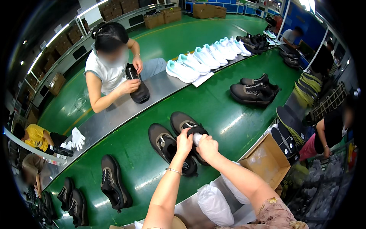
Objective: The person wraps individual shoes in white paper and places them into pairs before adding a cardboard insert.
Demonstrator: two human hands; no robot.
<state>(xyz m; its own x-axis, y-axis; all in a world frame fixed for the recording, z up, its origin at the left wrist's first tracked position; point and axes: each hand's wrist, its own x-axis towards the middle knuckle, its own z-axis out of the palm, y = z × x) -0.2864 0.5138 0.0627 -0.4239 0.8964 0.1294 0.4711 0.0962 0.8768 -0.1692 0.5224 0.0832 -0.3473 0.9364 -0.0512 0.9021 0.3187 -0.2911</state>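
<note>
Right grip (208,148) wraps crumpled white wad (197,138), left grip (184,142) pinches brown-black lace-up shoe (180,120)! Forceful stuffing might crease that shoe.

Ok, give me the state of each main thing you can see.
Right hand, closed around a crumpled white wad
Left hand, fingers at the opening of the right-hand brown-and-black sneaker
Matching sneaker to its left, upright
Brown rectangular cardboard box, open
Rounded white bundle, wrinkled
White sneakers with pale-green lining, standing in a row
White fabric glove, unworn
</note>
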